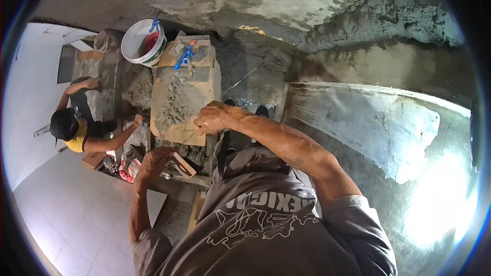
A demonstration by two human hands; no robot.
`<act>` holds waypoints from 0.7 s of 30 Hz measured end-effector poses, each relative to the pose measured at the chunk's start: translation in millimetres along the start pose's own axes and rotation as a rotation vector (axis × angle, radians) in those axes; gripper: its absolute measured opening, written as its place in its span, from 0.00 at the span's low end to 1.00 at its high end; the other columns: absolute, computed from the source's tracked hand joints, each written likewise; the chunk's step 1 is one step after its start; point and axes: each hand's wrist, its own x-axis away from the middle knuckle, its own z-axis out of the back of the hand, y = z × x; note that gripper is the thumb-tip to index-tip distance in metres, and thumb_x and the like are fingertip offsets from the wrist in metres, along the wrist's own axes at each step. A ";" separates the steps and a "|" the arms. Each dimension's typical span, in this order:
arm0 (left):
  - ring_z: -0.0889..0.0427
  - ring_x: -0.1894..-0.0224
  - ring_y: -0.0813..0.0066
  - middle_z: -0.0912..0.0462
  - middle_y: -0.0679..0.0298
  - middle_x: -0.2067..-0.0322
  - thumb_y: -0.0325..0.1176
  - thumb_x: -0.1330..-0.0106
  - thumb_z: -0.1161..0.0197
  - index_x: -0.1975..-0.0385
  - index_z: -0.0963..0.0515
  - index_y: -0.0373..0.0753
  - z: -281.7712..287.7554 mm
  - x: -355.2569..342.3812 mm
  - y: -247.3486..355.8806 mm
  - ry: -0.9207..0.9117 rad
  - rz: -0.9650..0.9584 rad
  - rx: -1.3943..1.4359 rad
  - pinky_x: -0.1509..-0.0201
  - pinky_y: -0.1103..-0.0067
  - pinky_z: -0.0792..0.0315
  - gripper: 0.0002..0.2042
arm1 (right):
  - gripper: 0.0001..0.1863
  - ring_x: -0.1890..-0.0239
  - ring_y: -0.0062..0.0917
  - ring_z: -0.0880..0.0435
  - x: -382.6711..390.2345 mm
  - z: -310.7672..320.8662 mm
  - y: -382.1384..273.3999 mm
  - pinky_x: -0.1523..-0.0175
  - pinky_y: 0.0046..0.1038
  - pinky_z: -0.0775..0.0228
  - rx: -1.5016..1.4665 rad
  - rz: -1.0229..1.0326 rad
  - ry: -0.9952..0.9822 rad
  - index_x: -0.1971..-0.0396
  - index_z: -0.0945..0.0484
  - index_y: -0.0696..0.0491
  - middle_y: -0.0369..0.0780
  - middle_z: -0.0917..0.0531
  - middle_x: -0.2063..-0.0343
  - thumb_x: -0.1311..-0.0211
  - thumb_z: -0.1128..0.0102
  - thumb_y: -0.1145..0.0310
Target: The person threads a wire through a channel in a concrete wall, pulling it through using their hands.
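Note:
My right hand (212, 117) is closed, fingers pinched together over the lower right edge of a mortar-stained board (209, 89). A thin cord (190, 137), string or wire, slants from it down toward my left hand (157, 159). That left hand is closed too, low and to the left, its fingertips partly hidden; the cord seems to end in it. Crumbly grey mortar (179, 103) lies heaped on the board. Just right of my left hand is a small wooden piece (184, 165).
A white bucket (134, 46) with something red inside stands beyond the board. A blue tool (185, 56) lies on the board's far end. At left, a co-worker (76, 130) bends over the masonry. Damp plastered wall (327, 30) rises ahead; a pale sheet (368, 122) lies right.

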 end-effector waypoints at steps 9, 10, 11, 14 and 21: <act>0.17 0.65 0.77 0.16 0.58 0.62 0.28 0.32 0.48 0.52 0.22 0.35 -8.0 -6.0 2.7 -0.163 0.197 0.312 0.63 0.79 0.22 0.13 | 0.09 0.63 0.32 0.18 -31.4 -48.1 19.6 0.57 0.31 0.27 -0.244 0.295 0.089 0.68 0.20 0.48 0.39 0.18 0.68 0.40 0.42 0.59; 0.17 0.67 0.78 0.16 0.59 0.63 0.28 0.31 0.49 0.51 0.22 0.35 -11.1 1.8 -7.3 -0.185 0.182 0.176 0.65 0.79 0.22 0.13 | 0.08 0.68 0.33 0.19 -29.0 -38.2 2.1 0.63 0.33 0.28 -0.122 0.261 0.055 0.65 0.22 0.47 0.39 0.19 0.73 0.43 0.44 0.64; 0.17 0.67 0.78 0.16 0.59 0.63 0.28 0.31 0.49 0.51 0.22 0.35 -11.8 2.9 -7.0 -0.178 0.183 0.181 0.65 0.79 0.22 0.13 | 0.10 0.73 0.34 0.19 -22.5 -26.8 -7.0 0.70 0.34 0.28 0.008 0.210 0.040 0.62 0.23 0.46 0.38 0.20 0.78 0.45 0.46 0.68; 0.17 0.71 0.79 0.16 0.60 0.65 0.28 0.31 0.49 0.52 0.23 0.33 -13.4 4.9 -4.5 -0.131 0.246 0.183 0.68 0.79 0.22 0.13 | 0.09 0.72 0.34 0.19 -33.5 -56.3 6.9 0.69 0.35 0.28 0.095 0.242 0.226 0.62 0.23 0.46 0.38 0.20 0.77 0.44 0.47 0.68; 0.19 0.58 0.73 0.18 0.59 0.58 0.23 0.35 0.47 0.53 0.23 0.32 -19.9 20.1 -63.4 -0.041 0.136 0.283 0.56 0.77 0.24 0.13 | 0.06 0.60 0.31 0.22 -7.2 -32.6 39.2 0.59 0.39 0.31 0.234 0.249 0.468 0.65 0.25 0.46 0.35 0.22 0.69 0.40 0.50 0.66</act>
